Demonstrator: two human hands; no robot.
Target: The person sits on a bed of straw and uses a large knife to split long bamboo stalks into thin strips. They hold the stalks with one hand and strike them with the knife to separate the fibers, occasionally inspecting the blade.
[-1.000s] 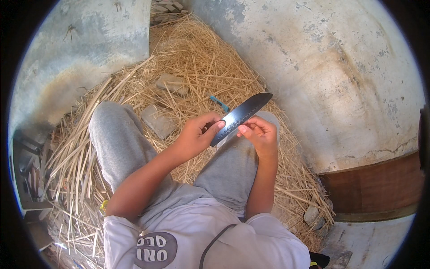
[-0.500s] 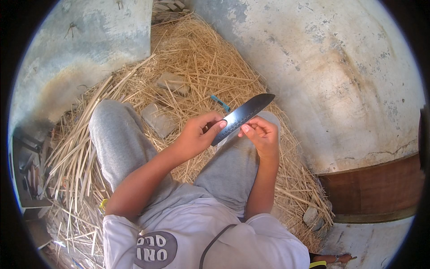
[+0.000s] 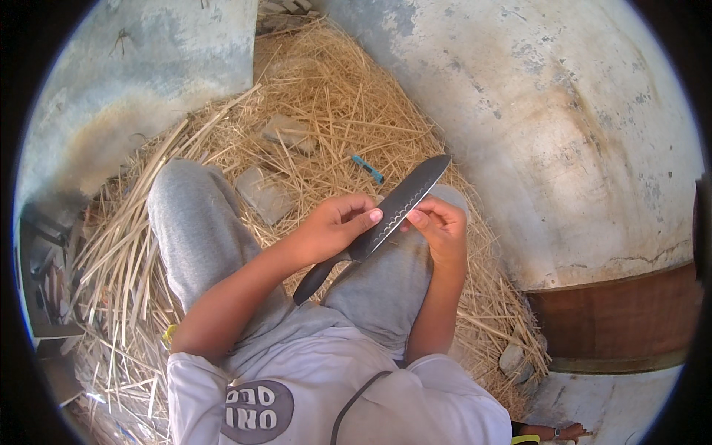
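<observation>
A black kitchen knife with a pale, wavy-patterned cutting edge is held slantwise above my lap. Its tip points up and to the right, while the black handle lies toward the lower left, free of either hand. My left hand is closed on the blade near its heel, thumb on the upper face and fingers partly hidden beneath. On the other side, my right hand pinches at the cutting edge about midway along the blade, some of its fingertips out of sight.
Straw and split strips cover the ground around my legs. A small blue stick-like tool lies beyond the knife. Stone blocks sit in the straw. Worn walls close in the corner. Another person's hand shows at lower right.
The knife has turned, so its handle now shows at the lower left and the bright glare on the blade is gone. Both hands stay at the blade, with slight shifts.
</observation>
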